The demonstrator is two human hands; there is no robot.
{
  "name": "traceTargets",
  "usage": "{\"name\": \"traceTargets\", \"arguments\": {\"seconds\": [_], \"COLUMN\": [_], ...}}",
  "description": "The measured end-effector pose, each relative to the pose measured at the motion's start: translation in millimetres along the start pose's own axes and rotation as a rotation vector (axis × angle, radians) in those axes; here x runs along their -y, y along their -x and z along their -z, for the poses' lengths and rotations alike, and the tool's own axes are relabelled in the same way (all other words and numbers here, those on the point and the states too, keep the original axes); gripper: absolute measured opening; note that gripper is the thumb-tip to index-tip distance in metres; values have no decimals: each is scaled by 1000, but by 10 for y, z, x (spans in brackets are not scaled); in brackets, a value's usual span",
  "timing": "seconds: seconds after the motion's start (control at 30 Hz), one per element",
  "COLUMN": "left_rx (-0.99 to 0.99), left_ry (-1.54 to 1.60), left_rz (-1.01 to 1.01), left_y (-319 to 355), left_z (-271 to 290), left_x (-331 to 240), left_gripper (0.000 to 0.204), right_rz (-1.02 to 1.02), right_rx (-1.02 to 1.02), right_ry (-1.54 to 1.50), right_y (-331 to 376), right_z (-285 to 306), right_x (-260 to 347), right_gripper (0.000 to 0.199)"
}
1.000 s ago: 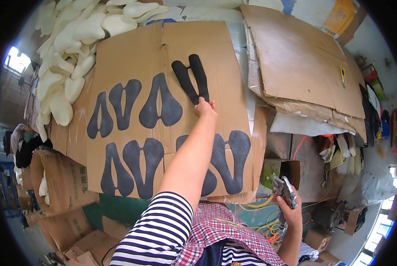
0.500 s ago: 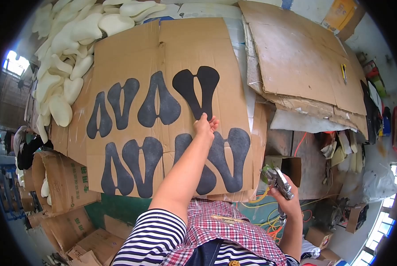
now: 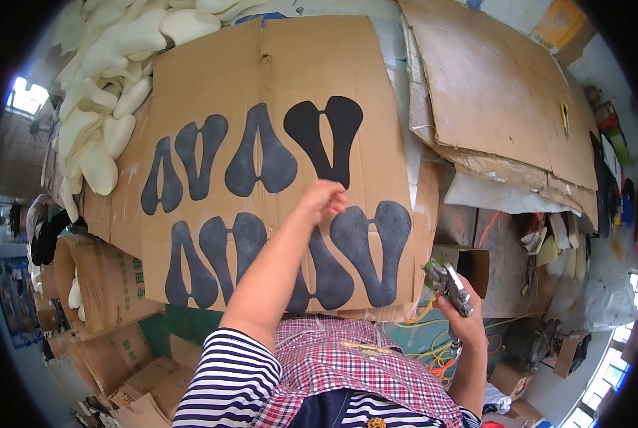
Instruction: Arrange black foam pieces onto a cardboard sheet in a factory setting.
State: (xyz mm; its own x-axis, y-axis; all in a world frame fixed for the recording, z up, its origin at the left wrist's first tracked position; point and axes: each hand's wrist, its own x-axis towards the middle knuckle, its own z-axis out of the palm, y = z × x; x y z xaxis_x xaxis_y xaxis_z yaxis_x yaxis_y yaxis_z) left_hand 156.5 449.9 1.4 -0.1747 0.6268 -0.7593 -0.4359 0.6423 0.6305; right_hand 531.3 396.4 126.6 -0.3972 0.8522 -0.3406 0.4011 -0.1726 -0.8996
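Note:
Several dark, pear-shaped pads with slots down their middles lie in two rows on a cardboard sheet [image 3: 319, 57]. In the upper row, the rightmost pad [image 3: 344, 139] is deeper black than the greyish lower right pad [image 3: 386, 250]. My left hand [image 3: 324, 198] is just below the black pad's narrow end, its fingers curled with nothing seen in them. My forearm covers part of the lower row. Off the sheet's right edge, my right hand [image 3: 465, 314] grips a metal spray gun [image 3: 447, 287], stained green near its front.
Cream foam pieces [image 3: 101, 135] are heaped at the far left. More cardboard [image 3: 504, 93] is stacked at the right, with a yellow cutter [image 3: 565, 119] on it. Open boxes [image 3: 108, 285] stand at lower left. Coloured hoses [image 3: 443, 360] run beneath my right hand.
My left hand has come off the black pad's narrow end and shifted left, its fingers curling in. The view has shifted slightly. My right hand still holds the spray gun.

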Motion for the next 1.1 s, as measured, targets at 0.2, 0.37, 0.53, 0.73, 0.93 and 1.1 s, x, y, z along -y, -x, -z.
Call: {"name": "traceTargets", "arguments": {"seconds": [0.2, 0.37, 0.53, 0.73, 0.93, 1.1], "left_rx": [-462, -456, -521, -590, -619, -501], "left_ry": [-433, -977, -1171, -1189, -972, -1296], "left_rz": [-569, -774, -597, -600, -1065, -849], "left_y": [-634, -1099, -1199, -1297, -730, -180], "left_z": [536, 100, -310, -343, -181, -186], "left_x": [-987, -1445, -1417, -1398, -859, -4], "left_gripper": [18, 27, 28, 13, 19, 49], "right_rz": [-47, -94, -111, -106, -61, 197], "right_rx": [1, -45, -74, -99, -41, 97], "right_ry": [-66, -57, -34, -37, -132, -202], "right_y": [-31, -25, 23, 51, 131, 123], "right_z": [-33, -85, -123, -136, -70, -115], "right_x": [124, 48, -37, 9, 436, 975], "right_gripper": [49, 50, 52, 52, 55, 58]}}
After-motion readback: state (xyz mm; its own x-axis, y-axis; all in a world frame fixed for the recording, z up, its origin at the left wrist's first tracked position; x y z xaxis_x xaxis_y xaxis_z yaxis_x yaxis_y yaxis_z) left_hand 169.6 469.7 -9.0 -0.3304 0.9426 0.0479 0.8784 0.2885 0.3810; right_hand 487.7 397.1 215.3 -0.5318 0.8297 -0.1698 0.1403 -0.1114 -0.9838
